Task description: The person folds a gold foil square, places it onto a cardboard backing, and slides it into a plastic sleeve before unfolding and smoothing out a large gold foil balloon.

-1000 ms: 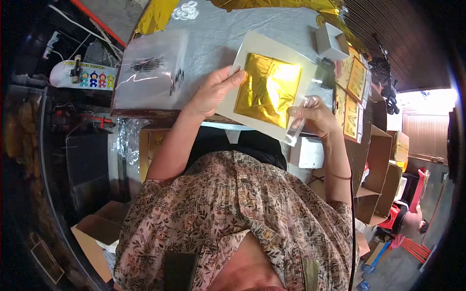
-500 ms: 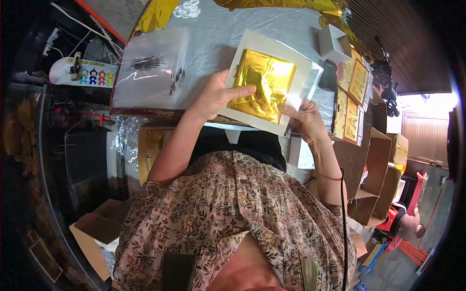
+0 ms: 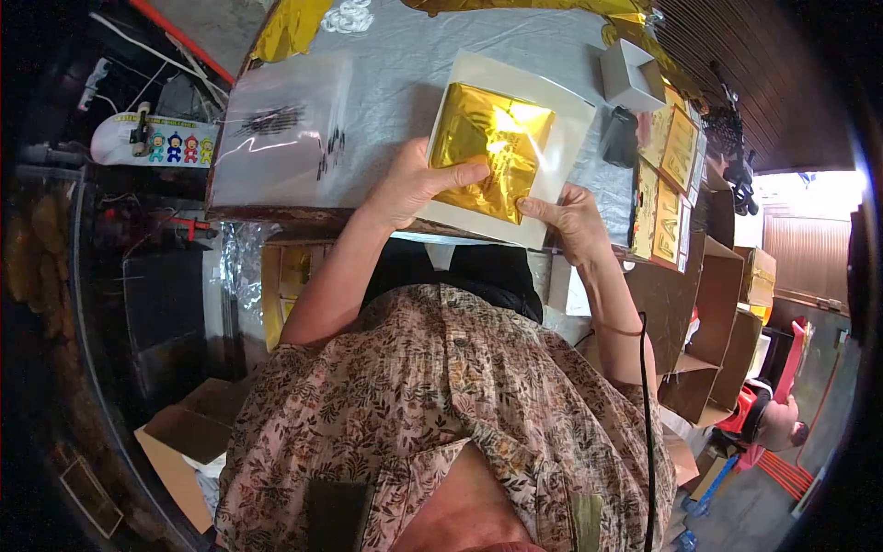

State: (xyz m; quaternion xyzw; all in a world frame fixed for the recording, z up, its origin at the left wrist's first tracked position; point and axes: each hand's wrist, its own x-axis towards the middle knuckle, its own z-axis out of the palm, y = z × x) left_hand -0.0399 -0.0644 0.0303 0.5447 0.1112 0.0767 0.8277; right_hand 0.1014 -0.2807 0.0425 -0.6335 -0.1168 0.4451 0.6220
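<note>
Gold foil (image 3: 490,152) now flat on card (image 3: 570,115) — right hand (image 3: 572,219) lowered, left hand (image 3: 416,182) pressing

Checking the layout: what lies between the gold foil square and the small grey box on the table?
In the head view, only the cream card's bare margin separates gold foil square and grey box.

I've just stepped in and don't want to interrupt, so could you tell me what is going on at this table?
A person in a floral top is pressing a gold foil square onto a pale card lying on the grey table. The left hand holds down the foil's near left edge, while the right hand presses its near right corner. Finished gold-foil cards are stacked to the right.
</note>
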